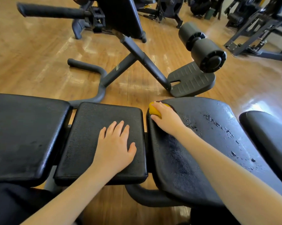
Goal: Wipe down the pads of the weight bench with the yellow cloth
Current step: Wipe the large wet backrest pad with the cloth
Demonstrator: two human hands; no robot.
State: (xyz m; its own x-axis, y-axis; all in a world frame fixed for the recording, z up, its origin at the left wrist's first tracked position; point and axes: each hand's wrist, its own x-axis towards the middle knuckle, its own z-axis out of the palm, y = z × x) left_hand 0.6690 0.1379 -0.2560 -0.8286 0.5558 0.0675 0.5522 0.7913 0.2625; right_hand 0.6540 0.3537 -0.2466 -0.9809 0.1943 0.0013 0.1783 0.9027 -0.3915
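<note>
Pressing flat on the middle pad of the weight bench, the left hand lies palm down with its fingers straight and slightly spread, holding nothing. The right hand sits on the far left corner of the larger right pad, its fingers curled over the bunched yellow cloth, which peeks out beneath the knuckles at the pad's edge. That pad shows scuffed, flaking patches across its far right part. A third pad lies to the left, beside the middle one. Beyond the bench, on the wooden floor, stands another machine with a ribbed footplate and roller pads.
</note>
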